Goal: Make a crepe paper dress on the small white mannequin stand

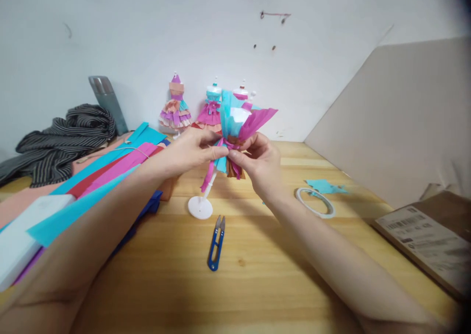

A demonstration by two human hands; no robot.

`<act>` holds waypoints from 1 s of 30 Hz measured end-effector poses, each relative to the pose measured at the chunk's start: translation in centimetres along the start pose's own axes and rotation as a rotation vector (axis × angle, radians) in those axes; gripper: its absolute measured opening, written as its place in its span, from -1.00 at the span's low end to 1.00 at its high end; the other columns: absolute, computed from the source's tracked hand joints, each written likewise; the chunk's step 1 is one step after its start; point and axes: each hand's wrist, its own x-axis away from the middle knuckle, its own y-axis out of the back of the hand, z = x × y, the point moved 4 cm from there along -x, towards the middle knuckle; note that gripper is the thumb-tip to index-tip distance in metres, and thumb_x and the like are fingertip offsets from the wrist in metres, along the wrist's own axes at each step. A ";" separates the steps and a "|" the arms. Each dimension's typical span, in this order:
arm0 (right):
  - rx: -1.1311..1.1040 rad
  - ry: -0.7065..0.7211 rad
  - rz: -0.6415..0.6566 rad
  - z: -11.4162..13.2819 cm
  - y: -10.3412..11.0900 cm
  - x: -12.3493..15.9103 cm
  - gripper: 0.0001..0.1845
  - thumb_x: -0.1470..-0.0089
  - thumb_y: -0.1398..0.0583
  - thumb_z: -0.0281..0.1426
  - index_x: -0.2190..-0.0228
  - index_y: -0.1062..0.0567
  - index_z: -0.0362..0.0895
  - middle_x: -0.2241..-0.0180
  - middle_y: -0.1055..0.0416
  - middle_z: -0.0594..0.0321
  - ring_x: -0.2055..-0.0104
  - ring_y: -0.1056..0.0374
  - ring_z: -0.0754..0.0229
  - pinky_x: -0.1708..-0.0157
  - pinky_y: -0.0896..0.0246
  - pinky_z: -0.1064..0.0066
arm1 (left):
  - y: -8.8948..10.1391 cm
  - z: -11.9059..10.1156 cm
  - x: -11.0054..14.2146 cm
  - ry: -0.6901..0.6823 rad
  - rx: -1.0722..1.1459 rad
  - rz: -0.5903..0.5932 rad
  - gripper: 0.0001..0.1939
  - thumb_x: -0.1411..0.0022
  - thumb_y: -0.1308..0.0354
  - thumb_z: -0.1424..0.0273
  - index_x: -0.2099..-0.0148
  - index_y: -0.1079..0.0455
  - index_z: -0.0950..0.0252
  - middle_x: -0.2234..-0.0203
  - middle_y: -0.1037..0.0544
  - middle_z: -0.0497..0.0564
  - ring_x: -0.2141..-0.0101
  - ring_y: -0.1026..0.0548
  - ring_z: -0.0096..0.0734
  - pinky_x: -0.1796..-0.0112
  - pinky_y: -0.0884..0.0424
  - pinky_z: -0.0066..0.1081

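Both the left hand (200,147) and the right hand (264,163) are pinching 1 pink strip (228,143) between their fingers (216,152), at the waist of 1 paper dress (231,120) on 1 leaning white stand (209,185), just above the middle of the bench (261,280). Whether the stand's base (200,208) is touching the bench, I cannot tell. Doing this well likely calls for keeping the strip snug and spreading the gathers evenly without tearing the paper. 3 dressed figures (176,103) are standing behind; 1 pair of blue snips (214,256) is lying in front; 1 tape roll (325,216) and 1 cardboard box (429,236) are sitting to the right; 1 flask (113,103), 1 striped cloth (68,133) and coloured sheets (116,171) too overlapped to count are resting to the left
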 end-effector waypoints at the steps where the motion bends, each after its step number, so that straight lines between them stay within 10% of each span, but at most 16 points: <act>1: 0.000 -0.012 0.025 0.1 -0.2 0.2 -0.68 0.25 -0.37 -0.37 0.58 -0.29 -0.08 0.59 -0.28 0.42 0.56 -0.24 0.32 0.58 -0.19 0.45 | -0.4 0.6 -0.2 -0.008 0.051 0.022 -0.69 -0.13 -0.16 0.18 0.27 -0.48 0.35 0.36 -0.57 0.01 0.27 -0.49 -0.31 0.24 -0.40 -0.38; 7: -0.030 -0.039 0.053 0.3 -0.4 0.3 -0.69 0.27 -0.36 -0.39 0.58 -0.29 -0.09 0.59 -0.31 0.42 0.61 -0.22 0.35 0.62 -0.18 0.45 | -0.3 2.5 -0.2 0.036 0.284 -0.054 -0.54 -0.12 -0.13 -0.01 0.37 -0.43 0.34 0.47 -0.53 -0.01 0.41 -0.50 -0.39 0.37 -0.39 -0.43; 14: 0.015 -0.042 -0.030 0.0 0.2 0.0 -0.71 0.26 -0.34 -0.39 0.59 -0.29 -0.08 0.60 -0.34 0.40 0.63 -0.26 0.33 0.66 -0.17 0.45 | 0.6 -0.1 0.4 0.088 0.025 -0.374 -0.79 -0.04 -0.23 0.31 0.51 -0.39 0.35 0.62 -0.43 -0.09 0.53 -0.36 -0.53 0.47 -0.28 -0.50; 30: 0.063 -0.062 -0.029 -0.7 0.3 0.0 -0.71 0.22 -0.33 -0.38 0.57 -0.27 -0.07 0.67 -0.28 0.45 0.66 -0.27 0.31 0.68 -0.16 0.44 | -0.6 0.6 0.6 0.321 0.415 -0.253 -0.89 -0.03 -0.24 0.51 0.37 -0.35 0.36 0.69 -0.34 -0.19 0.66 -0.25 -0.67 0.58 -0.16 -0.59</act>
